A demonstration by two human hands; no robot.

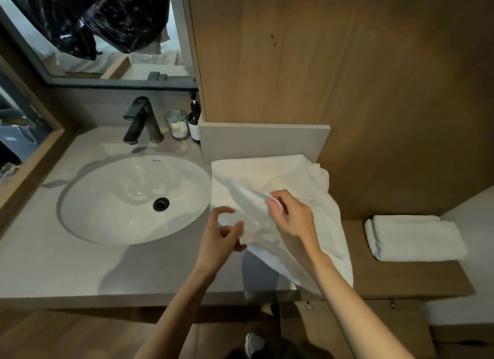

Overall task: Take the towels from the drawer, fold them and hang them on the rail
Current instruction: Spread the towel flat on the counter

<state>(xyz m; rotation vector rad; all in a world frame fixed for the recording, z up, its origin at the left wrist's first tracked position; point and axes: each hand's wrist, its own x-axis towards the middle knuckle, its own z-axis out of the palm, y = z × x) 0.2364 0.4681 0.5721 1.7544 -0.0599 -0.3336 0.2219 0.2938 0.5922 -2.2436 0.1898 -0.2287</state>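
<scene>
A large white towel (270, 179) lies spread on the grey counter (66, 265) to the right of the sink, one side spilling over the counter's front edge. My left hand (217, 241) pinches a fold of the towel near its lower left part, fingers curled. My right hand (291, 217) grips a raised fold of the same towel just to the right. A second white towel (414, 238), folded into a neat rectangle, sits on the wooden shelf (401, 278) at the right. No rail or drawer is visible.
A white oval sink (107, 198) with a black tap (141, 121) fills the counter's left half. A glass jar (177, 127) and a dark pump bottle (194, 121) stand behind it. A wooden wall panel (347, 78) rises behind the towel. A mirror (80, 32) hangs above the sink.
</scene>
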